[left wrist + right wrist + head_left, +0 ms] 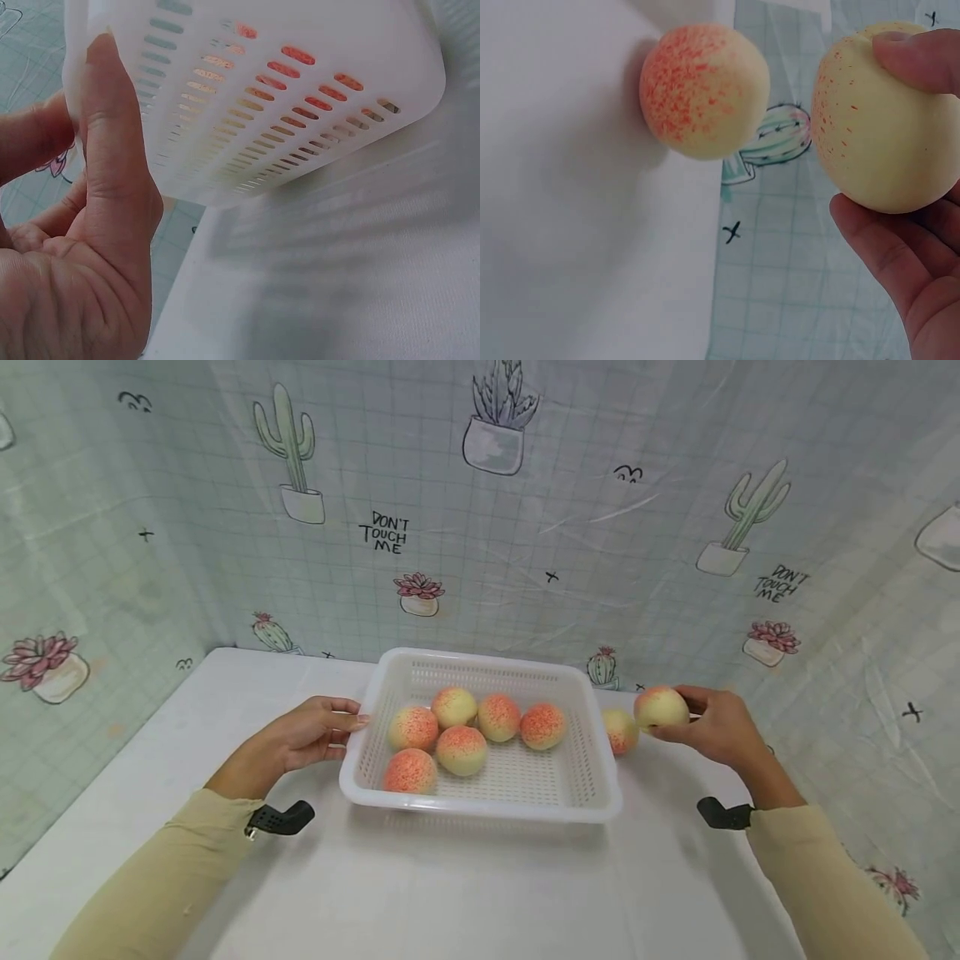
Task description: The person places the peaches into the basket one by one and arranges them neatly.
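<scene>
A white plastic basket (pixel 495 811) with slotted walls holds several red-and-yellow peaches (pixel 461 751). At its left end, my left hand (pixel 318 732) grips the rim. The left wrist view shows the thumb (pixel 112 142) lying along the slotted outer wall (pixel 262 97), with the other fingers by the rim edge. To the right of the basket, my right hand (pixel 716 727) holds a peach (pixel 661 708) between thumb and fingers, above the table. Another peach (pixel 703 91) rests on the table between the basket and that hand, apart from the held one in the right wrist view.
The white table (pixel 480 893) reaches back to a curtain (pixel 555 543) printed with cacti and lettering, which also hangs at both sides. A black strap (pixel 281 818) sits on the left wrist, another black strap (pixel 725 814) on the right.
</scene>
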The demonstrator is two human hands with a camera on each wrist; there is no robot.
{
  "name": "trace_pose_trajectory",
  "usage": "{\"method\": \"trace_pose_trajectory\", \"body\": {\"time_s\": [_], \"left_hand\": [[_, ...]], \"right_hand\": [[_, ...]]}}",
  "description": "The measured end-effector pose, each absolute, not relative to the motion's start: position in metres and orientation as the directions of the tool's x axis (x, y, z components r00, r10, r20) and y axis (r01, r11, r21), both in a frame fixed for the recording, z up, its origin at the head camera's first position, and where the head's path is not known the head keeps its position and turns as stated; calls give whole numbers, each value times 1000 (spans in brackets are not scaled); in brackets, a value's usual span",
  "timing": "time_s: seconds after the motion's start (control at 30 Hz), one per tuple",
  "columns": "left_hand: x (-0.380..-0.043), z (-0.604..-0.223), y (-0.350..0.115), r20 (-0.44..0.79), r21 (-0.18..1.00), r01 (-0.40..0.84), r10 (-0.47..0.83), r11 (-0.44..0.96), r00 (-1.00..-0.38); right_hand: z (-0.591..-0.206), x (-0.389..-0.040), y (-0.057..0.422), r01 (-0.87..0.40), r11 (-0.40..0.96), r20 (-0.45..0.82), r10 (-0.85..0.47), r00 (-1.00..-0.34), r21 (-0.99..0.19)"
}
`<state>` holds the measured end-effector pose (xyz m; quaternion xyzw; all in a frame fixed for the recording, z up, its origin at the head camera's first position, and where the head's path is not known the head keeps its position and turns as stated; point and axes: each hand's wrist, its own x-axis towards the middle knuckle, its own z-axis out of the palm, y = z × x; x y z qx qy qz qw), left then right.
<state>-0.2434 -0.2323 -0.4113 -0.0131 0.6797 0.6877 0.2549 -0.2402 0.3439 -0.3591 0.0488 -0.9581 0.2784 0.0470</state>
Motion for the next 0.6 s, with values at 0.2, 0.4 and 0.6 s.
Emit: {"method": "trace_pose_trajectory", "body": {"time_s": [0.2, 0.4, 0.6], "left_hand": [[-244, -410, -231, -362, 930, -362, 323, 63, -874], [-243, -409, -232, -360, 931, -360, 324, 62, -875], [-241, -410, -232, -359, 930, -363, 327, 52, -874]], "right_hand": [[-352, -234, 332, -176, 827, 149, -113, -982, -534], [-346, -227, 317, -230, 814, 140, -183, -973, -533], [-345, -223, 307, -270, 801, 157, -220, -963, -534]]}}
